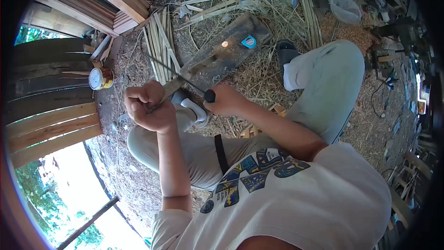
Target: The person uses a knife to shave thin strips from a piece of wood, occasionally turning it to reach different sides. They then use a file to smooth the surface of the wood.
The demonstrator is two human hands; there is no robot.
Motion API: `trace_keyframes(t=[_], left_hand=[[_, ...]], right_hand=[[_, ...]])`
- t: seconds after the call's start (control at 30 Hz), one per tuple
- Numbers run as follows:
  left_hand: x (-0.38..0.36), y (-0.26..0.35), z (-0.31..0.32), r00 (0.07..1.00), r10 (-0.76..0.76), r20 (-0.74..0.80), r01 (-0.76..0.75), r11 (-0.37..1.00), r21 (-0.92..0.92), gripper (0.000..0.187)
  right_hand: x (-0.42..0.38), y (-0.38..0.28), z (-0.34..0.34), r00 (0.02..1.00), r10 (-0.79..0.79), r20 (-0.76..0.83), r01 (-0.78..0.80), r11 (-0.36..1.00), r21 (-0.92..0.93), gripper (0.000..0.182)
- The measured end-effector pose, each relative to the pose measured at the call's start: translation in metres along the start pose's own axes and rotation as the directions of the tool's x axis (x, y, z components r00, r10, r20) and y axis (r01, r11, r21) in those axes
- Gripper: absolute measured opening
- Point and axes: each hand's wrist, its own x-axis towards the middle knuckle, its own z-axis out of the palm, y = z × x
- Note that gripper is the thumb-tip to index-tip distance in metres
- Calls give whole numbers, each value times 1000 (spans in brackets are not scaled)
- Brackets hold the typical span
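Observation:
My right hand (225, 100) is wrapped round the black handle of a long knife (192, 84). Its thin dark blade points up and to the left, crossing a narrow strip of wood (173, 85). My left hand (149, 107) is closed on the near end of that strip, in front of my left shin. The strip's far part reaches over a worn, dark wooden plank (254, 24) on the ground between my feet. A blue tape measure (249, 42) lies on the plank's right side.
Thin wooden slats (160, 46) lie beyond my left hand, with another bundle of slats (309, 17) at the upper right. A paint tin (100, 78) stands by the plank wall (51, 81) at left. Straw and shavings (263, 76) cover the ground.

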Motion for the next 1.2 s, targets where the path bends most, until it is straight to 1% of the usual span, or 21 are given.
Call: trace_keyframes(t=[0.07,0.13,0.17,0.23,0.27,0.33,0.4,0.47,0.53,0.57,0.63,0.7,0.77,0.83,0.87,0.93,1.03,1.07,1.13,1.17,1.2], left_hand=[[-4,1,6,1000,15,27,-16,999,48,39],[-5,1,7,998,31,56,-36,995,92,38],[-1,1,1,1000,-7,-12,7,1000,21,37],[4,1,-3,996,-78,-38,76,996,-47,36],[2,1,-1,999,-37,4,37,999,-9,35],[-2,2,1,999,3,45,-4,1000,25,35],[0,1,-1,998,-37,-41,37,999,12,37],[-1,0,3,1000,-24,10,24,999,31,36],[-1,-1,3,999,-8,35,7,999,45,35],[-2,-1,2,999,9,46,-12,998,66,34],[-3,0,-3,998,34,46,-38,996,86,34],[6,-1,-16,998,-51,36,54,995,-82,20],[6,0,-11,996,-59,65,63,996,-65,20],[3,2,-8,996,-54,67,57,997,-52,21],[4,3,-7,997,-51,60,52,998,-25,21],[4,5,-10,998,-37,43,37,999,5,22],[9,4,-13,996,-92,5,92,995,-36,29],[6,3,-9,996,-75,49,74,997,19,29],[3,4,-5,996,-48,73,43,997,69,29],[3,4,-4,998,-51,49,47,996,81,29],[4,4,-3,998,-52,25,49,994,94,29]], right_hand=[[7,12,6,999,-53,7,53,998,18,25],[22,15,4,986,164,7,-164,984,71,25],[20,20,4,987,163,3,-163,984,78,25],[-2,3,-3,987,-158,35,159,987,-4,37],[3,11,6,988,-154,29,154,988,1,37],[19,24,21,988,123,-89,-123,992,11,39],[26,23,1,987,159,-8,-159,986,-46,38],[22,24,-2,978,199,68,-193,977,-87,38],[8,31,7,980,-198,2,197,979,45,37],[14,36,11,981,-196,11,195,980,36,37],[32,38,15,995,99,18,-100,993,64,39],[32,36,1,997,61,43,-61,998,7,40],[20,27,-1,997,42,70,-39,999,-32,40],[4,23,6,998,-33,56,27,993,111,39],[11,30,7,997,-35,66,28,995,100,39],[32,42,8,969,194,150,-214,968,129,37],[26,40,1,991,100,89,-102,995,16,37],[26,49,9,990,106,91,-108,994,22,37],[27,68,22,998,-48,42,45,996,75,38],[31,73,18,997,-52,52,49,997,61,38],[36,70,8,994,72,82,-83,987,140,31]])
